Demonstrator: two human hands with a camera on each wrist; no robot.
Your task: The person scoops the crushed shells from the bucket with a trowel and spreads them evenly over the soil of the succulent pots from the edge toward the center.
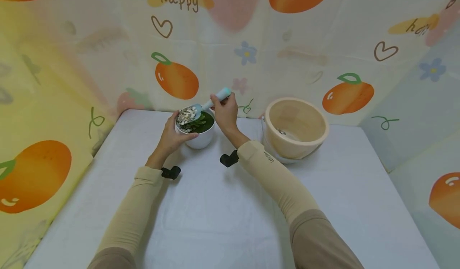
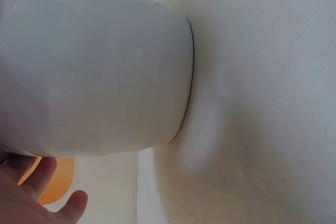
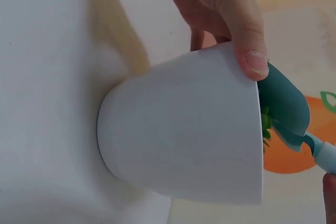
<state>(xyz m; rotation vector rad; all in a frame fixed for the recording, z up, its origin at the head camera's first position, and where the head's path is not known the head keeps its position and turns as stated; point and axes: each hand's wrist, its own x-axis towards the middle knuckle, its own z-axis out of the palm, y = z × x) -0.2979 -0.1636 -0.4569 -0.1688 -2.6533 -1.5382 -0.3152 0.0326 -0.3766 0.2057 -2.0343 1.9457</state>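
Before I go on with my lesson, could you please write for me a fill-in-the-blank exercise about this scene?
1. The left hand holds a pot whose colour is ____.
2. The right hand holds the scoop by its ____.
3. In the head view, the beige bucket stands to the ____ of the pot.
4. The plant has leaves coloured ____.

Missing words: white; handle; right; green.

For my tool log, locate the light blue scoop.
Head view, left of centre: the light blue scoop is in the right hand, slanting over the round white pot.
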